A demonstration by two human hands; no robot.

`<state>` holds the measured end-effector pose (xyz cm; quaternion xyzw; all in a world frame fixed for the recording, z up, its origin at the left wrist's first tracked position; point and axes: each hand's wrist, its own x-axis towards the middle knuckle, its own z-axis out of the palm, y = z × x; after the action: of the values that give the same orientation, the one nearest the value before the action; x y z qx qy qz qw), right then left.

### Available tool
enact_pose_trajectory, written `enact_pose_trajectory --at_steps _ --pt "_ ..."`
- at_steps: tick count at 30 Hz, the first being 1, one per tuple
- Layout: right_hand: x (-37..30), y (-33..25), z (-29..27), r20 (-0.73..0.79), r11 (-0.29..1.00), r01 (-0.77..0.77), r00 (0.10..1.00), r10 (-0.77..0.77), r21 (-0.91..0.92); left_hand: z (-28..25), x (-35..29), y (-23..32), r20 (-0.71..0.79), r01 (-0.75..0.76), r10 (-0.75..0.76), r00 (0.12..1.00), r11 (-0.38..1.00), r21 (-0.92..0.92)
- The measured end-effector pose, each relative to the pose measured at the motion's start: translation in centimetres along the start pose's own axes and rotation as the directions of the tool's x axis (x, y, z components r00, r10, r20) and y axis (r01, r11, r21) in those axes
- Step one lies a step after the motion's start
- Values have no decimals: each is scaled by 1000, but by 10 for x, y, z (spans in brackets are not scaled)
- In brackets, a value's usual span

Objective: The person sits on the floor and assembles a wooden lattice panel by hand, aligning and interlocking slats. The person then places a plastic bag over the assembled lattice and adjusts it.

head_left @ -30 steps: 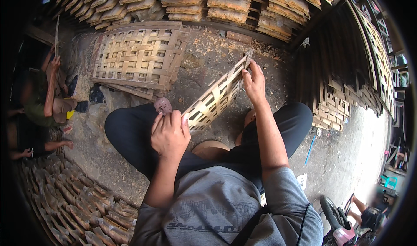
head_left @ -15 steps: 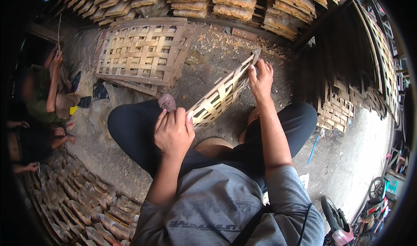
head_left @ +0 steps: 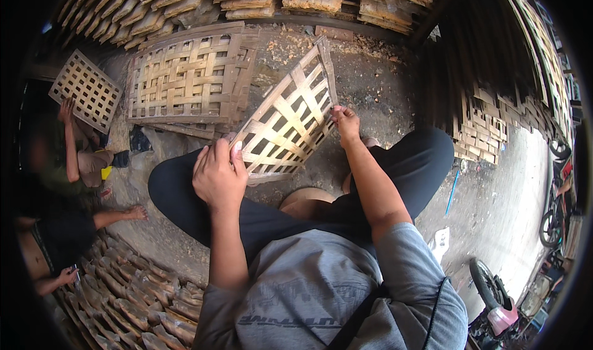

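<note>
A woven bamboo panel [head_left: 284, 120], light tan with an open lattice and a dark border, is held tilted above my lap. My left hand [head_left: 219, 176] is closed on its near left edge, the thumb on the face toward me. At its right edge, my right hand [head_left: 347, 125] pinches the border between thumb and fingers. Beyond the left knee lies a stack of similar woven panels [head_left: 179, 81] on the floor.
At the far left, another person [head_left: 73, 155] handles a second lattice panel [head_left: 86, 91]. A further person [head_left: 58, 251] sits nearer. Layered slabs [head_left: 309, 3] fill racks along the back; upright brown pieces [head_left: 136, 300] line the lower left. A blue stick [head_left: 452, 192] and a motorbike [head_left: 494, 294] are at right.
The panel has turned to show more of its face. My right hand has moved down its right edge, and my left hand slightly left. The person at far left now has a panel raised into view.
</note>
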<state>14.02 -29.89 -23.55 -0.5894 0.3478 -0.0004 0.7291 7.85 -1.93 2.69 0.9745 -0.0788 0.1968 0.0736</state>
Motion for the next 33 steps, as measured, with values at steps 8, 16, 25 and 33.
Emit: enact_pose_trajectory --at_steps 8,16,25,33 --pt "-18 -9 25 -92 977 65 995 -47 205 1 1 2 18 36 -36 999 999 23" --pt "-15 -10 34 -112 969 129 988 -107 212 2 6 -1 30 30 -31 999 999 15" --pt "-24 -11 44 -184 977 197 960 -209 -81 0 5 0 70 41 -44 997 998 43" --pt "-32 -27 50 -33 890 426 899 -436 -165 1 6 -1 97 104 -110 989 992 68"
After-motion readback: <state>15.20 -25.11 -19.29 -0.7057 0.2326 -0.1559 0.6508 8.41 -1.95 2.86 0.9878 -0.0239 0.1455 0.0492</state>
